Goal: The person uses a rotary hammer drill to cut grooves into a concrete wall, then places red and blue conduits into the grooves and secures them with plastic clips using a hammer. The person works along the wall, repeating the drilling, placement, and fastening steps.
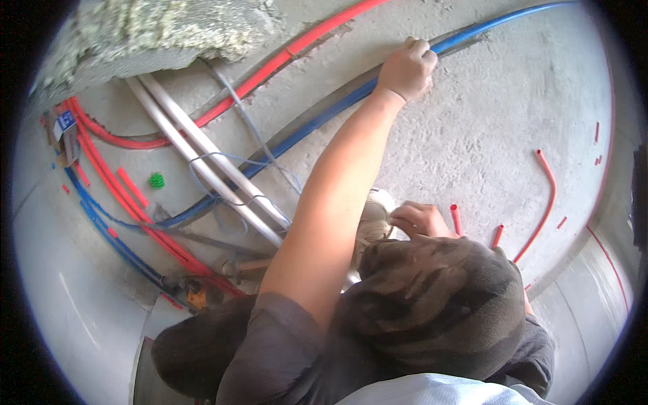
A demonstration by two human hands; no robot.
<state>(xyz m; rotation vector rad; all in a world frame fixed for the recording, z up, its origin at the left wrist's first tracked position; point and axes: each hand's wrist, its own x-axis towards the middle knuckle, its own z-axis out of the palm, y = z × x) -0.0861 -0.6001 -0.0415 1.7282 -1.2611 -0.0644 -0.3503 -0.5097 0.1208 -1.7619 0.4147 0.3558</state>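
My left arm reaches up and across the concrete floor. At its end my left hand (408,69) is closed round a long blue pipe (331,116), which curves from the lower left to the upper right. My right hand (426,220) is low, beside the pale shoe (375,217), partly behind my camouflage-clad knee (439,297). Its fingers are curled together by the shoe, and what they hold, if anything, is hidden. Close to that hand a short red pipe end (455,220) sticks up.
A long red pipe (260,75) runs above the blue one. White pipes (182,143) and thin grey cable (248,115) cross them under a rough concrete block (155,37). A green coil (156,180), a small box (65,131), and a bent red pipe (550,196) lie around.
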